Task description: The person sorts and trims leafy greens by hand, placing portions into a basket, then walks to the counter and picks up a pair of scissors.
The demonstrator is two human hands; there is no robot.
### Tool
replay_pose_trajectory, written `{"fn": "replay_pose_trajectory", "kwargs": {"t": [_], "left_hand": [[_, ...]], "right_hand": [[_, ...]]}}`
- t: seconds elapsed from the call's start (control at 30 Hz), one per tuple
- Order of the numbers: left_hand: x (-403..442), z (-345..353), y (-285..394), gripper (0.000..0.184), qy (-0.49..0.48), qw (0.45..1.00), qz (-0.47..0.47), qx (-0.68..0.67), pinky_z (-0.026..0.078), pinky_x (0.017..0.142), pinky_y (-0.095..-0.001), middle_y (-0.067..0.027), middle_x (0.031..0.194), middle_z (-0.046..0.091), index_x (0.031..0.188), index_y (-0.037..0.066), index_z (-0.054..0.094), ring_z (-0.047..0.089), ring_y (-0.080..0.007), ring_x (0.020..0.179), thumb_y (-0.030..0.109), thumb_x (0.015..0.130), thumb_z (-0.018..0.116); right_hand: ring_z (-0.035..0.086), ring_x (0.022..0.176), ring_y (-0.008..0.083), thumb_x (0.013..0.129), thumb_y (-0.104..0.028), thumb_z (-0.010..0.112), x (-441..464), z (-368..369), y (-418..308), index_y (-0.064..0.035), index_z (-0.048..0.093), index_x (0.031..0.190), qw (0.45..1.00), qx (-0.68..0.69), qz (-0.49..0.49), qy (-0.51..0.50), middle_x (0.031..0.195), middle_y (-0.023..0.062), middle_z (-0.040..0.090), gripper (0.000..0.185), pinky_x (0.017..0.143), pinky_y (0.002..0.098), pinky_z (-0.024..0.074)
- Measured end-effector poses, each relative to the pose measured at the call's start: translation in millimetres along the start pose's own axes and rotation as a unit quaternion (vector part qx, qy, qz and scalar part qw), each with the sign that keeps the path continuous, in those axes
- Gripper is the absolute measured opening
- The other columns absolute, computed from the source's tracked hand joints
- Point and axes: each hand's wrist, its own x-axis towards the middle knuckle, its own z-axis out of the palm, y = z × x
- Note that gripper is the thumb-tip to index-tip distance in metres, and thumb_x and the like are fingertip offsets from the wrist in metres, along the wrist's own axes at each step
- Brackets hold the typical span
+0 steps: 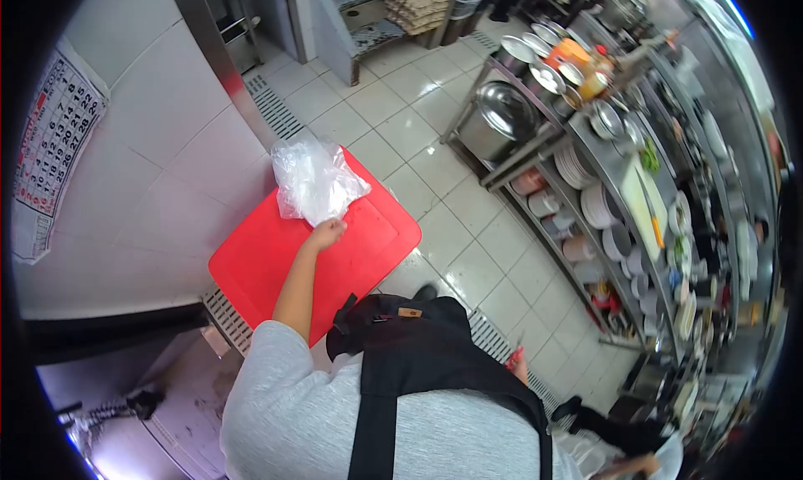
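My left hand (329, 232) is closed at the lower edge of a crumpled clear plastic bag (314, 179), which lies on the far corner of a red lid or board (276, 262). Low on my right side, my right hand (520, 366) is wrapped round a small red-handled object (514, 358); its far end is too small to make out. The red surface is in front of me, to the left, against the tiled wall.
A steel shelf unit (577, 254) with bowls, pots and a cutting board (642, 200) stands at the right. Floor drains (276, 107) cross the tiles. A co-worker's arm (627, 467) shows at the lower right. Stacked cartons (416, 8) lie at the back.
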Motion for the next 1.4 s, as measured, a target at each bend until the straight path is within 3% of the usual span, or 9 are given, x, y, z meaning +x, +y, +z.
{"fn": "replay_pose_trajectory", "kwargs": {"t": [0.27, 0.43, 0.57, 0.63, 0.73, 0.93, 1.07, 1.2, 1.4], "left_hand": [[-48.9, 22.4, -60.6, 0.024, 0.532, 0.812, -0.090, -0.223, 0.048, 0.071, -0.0278, -0.0100, 0.089, 0.062, 0.104, -0.001, 0.056, 0.059, -0.0173, 0.084, 0.017, 0.089, 0.050], [-112.8, 120.4, -84.8, 0.021, 0.493, 0.714, -0.373, -0.328, 0.047, 0.056, -0.0258, -0.0022, 0.067, 0.059, 0.095, 0.005, 0.062, 0.057, -0.0129, 0.063, 0.021, 0.083, 0.059], [-63.7, 52.8, -81.6, 0.019, 0.628, 0.712, -0.232, -0.212, 0.045, 0.052, -0.0246, -0.0011, 0.069, 0.058, 0.096, 0.004, 0.062, 0.054, -0.0097, 0.060, 0.017, 0.083, 0.059], [-18.7, -40.2, -18.6, 0.024, 0.745, 0.664, -0.066, 0.006, 0.047, 0.073, -0.0326, -0.0085, 0.085, 0.061, 0.103, 0.002, 0.059, 0.056, -0.0179, 0.074, 0.018, 0.085, 0.059], [20.5, -177.9, 129.4, 0.055, 0.785, 0.607, -0.112, 0.049, 0.024, 0.102, -0.0417, -0.0204, 0.137, 0.025, 0.131, 0.005, 0.035, 0.017, -0.0328, 0.128, 0.038, 0.090, 0.048], [87.6, -311.4, 297.3, 0.067, 0.890, 0.440, 0.048, 0.109, 0.008, 0.108, -0.0382, -0.0201, 0.144, 0.007, 0.139, -0.001, 0.007, 0.006, -0.0302, 0.134, 0.045, 0.094, 0.026], [116.3, -333.8, 304.0, 0.077, 0.906, 0.413, 0.089, 0.008, 0.008, 0.109, -0.0372, -0.0109, 0.147, 0.007, 0.141, 0.004, 0.003, 0.010, -0.0244, 0.134, 0.060, 0.089, 0.012], [125.4, -328.4, 306.3, 0.085, 0.935, 0.246, 0.141, -0.213, 0.023, 0.103, -0.0398, -0.0057, 0.135, 0.036, 0.137, 0.011, 0.027, 0.034, -0.0236, 0.123, 0.073, 0.080, 0.014], [146.6, -350.1, 337.0, 0.093, 0.949, 0.077, 0.168, -0.256, 0.011, 0.108, -0.0414, -0.0071, 0.144, 0.020, 0.139, 0.012, 0.022, 0.017, -0.0260, 0.132, 0.078, 0.075, 0.022]], "right_hand": [[0.048, 0.054, 0.0143, 0.077, -0.047, 0.063, 167.9, 50.6, -315.7, -0.0155, 0.055, 0.075, 0.921, -0.383, 0.041, -0.054, 0.058, -0.0019, 0.049, 0.032, 0.057, 0.0344, 0.0423], [0.052, 0.047, 0.0107, 0.082, -0.029, 0.059, 244.4, 208.5, -480.5, -0.0144, 0.057, 0.084, 0.815, -0.556, -0.048, -0.156, 0.062, -0.0003, 0.056, 0.015, 0.045, 0.0268, 0.0422], [0.053, 0.050, 0.0096, 0.081, -0.023, 0.064, 243.9, 365.8, -556.5, -0.0130, 0.055, 0.090, 0.787, -0.551, -0.047, -0.274, 0.064, -0.0019, 0.056, 0.016, 0.047, 0.0244, 0.0439], [0.055, 0.054, 0.0098, 0.080, -0.026, 0.065, 262.8, 425.8, -578.0, -0.0137, 0.056, 0.093, 0.772, -0.571, -0.025, -0.278, 0.066, -0.0017, 0.057, 0.020, 0.052, 0.0251, 0.0460], [0.057, 0.061, 0.0104, 0.078, -0.034, 0.066, 310.1, 511.1, -605.6, -0.0147, 0.057, 0.097, 0.700, -0.631, 0.020, -0.332, 0.071, -0.0010, 0.059, 0.029, 0.061, 0.0307, 0.0486], [0.055, 0.061, 0.0106, 0.080, -0.033, 0.064, 303.0, 697.6, -657.2, -0.0110, 0.054, 0.099, 0.662, -0.642, -0.023, -0.386, 0.069, -0.0024, 0.054, 0.031, 0.063, 0.0308, 0.0484], [0.051, 0.053, 0.0101, 0.082, -0.035, 0.062, 273.5, 828.7, -701.9, -0.0129, 0.054, 0.093, 0.652, -0.664, -0.033, -0.365, 0.063, -0.0024, 0.051, 0.026, 0.060, 0.0313, 0.0479], [0.049, 0.050, 0.0103, 0.078, -0.039, 0.065, 328.1, 976.1, -730.4, -0.0126, 0.054, 0.088, 0.666, -0.647, -0.035, -0.370, 0.061, -0.0026, 0.051, 0.031, 0.058, 0.0325, 0.0469], [0.054, 0.058, 0.0139, 0.073, -0.042, 0.070, 353.5, 1299.7, -711.1, -0.0126, 0.054, 0.094, 0.469, -0.801, -0.013, -0.373, 0.068, 0.0009, 0.056, 0.040, 0.060, 0.0364, 0.0476]]}}
